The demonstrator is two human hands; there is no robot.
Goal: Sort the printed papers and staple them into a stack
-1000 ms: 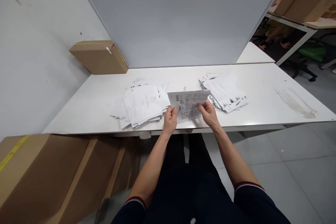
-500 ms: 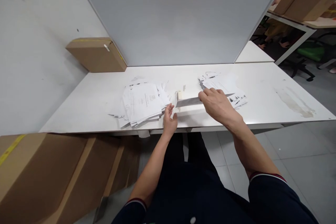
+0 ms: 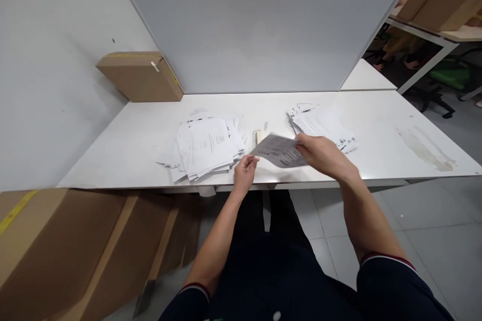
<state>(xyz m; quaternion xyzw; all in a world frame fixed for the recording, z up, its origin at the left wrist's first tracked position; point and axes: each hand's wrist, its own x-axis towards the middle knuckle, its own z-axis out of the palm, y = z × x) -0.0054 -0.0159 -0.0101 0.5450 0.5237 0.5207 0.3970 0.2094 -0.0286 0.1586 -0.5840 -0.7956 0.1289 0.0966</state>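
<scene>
A printed sheet of paper (image 3: 280,150) is held tilted above the front of the white table, its print facing me. My right hand (image 3: 322,155) grips its right edge between thumb and fingers. At the sheet's lower left corner, my left hand (image 3: 244,173) is closed in a pinch on the paper. To the left lies an untidy pile of printed papers (image 3: 209,145), close beside my left hand. Another loose pile of papers (image 3: 324,123) lies behind my right hand, which partly covers it. A small cream-coloured block (image 3: 259,136) sits between the piles, partly hidden by the sheet.
A cardboard box (image 3: 139,77) stands at the table's back left corner, against a grey partition (image 3: 244,25). Large cardboard boxes (image 3: 68,241) stand below on the left. At the far right are another table with boxes (image 3: 437,7) and a green chair (image 3: 452,75).
The sheet has turned from nearly edge-on to showing its printed face. My left fingers have closed on its left corner. My right hand has shifted slightly right and down.
</scene>
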